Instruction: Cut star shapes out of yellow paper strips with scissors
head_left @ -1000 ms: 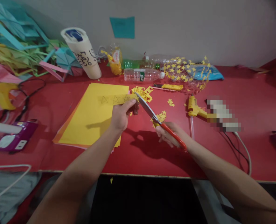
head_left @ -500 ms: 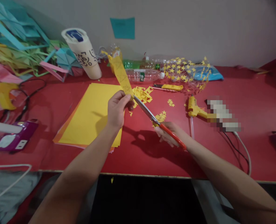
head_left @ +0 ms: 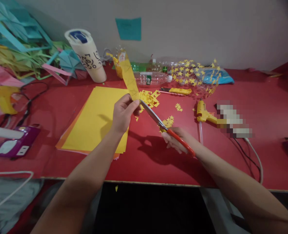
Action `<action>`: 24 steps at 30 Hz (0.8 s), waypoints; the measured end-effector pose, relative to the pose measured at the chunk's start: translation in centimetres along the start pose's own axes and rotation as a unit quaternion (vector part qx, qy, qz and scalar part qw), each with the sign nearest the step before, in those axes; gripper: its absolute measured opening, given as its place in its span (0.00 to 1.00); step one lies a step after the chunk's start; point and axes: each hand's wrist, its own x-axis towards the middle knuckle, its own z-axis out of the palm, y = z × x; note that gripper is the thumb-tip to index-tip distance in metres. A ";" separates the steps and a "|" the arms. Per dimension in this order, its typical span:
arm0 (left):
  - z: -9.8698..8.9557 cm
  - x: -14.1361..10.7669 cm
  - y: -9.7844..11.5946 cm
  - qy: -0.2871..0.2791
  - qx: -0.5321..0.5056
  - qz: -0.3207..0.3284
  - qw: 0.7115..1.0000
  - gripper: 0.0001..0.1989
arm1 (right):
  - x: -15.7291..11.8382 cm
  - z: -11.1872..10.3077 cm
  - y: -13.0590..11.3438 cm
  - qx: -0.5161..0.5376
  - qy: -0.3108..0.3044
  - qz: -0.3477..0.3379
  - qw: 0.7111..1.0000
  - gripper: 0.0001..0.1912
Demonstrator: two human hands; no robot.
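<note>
My left hand [head_left: 123, 112] pinches the lower end of a yellow paper strip [head_left: 130, 79], which stands up from the fingers and bears faint drawn star outlines. Wrapped in my right hand [head_left: 176, 139] are scissors with red handles [head_left: 181, 141]. Their blades reach up and left, with the tips at the strip's lower edge beside my left thumb. Behind the blades lies a pile of yellow paper scraps [head_left: 150, 98] with star-shaped holes. Small cut yellow stars [head_left: 168, 121] lie just beyond my right hand, some hidden by it.
A stack of yellow paper [head_left: 92, 120] lies at left on the red table [head_left: 144, 165]. Behind are a tumbler [head_left: 87, 58], plastic bottles [head_left: 153, 79], a yellow cutter knife [head_left: 180, 91] and a star-covered clear bottle [head_left: 194, 74]. At right rests a glue gun [head_left: 202, 112].
The strip's upper end has swung slightly to the right, and my left hand has shifted a little with it. The scissors hold nearly the same place.
</note>
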 end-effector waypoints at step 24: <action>0.2 0.1 -0.2 -0.007 -0.037 -0.006 0.999 0.05 | 0.0 -0.1 0.4 -0.003 -0.011 -0.002 1.000 0.22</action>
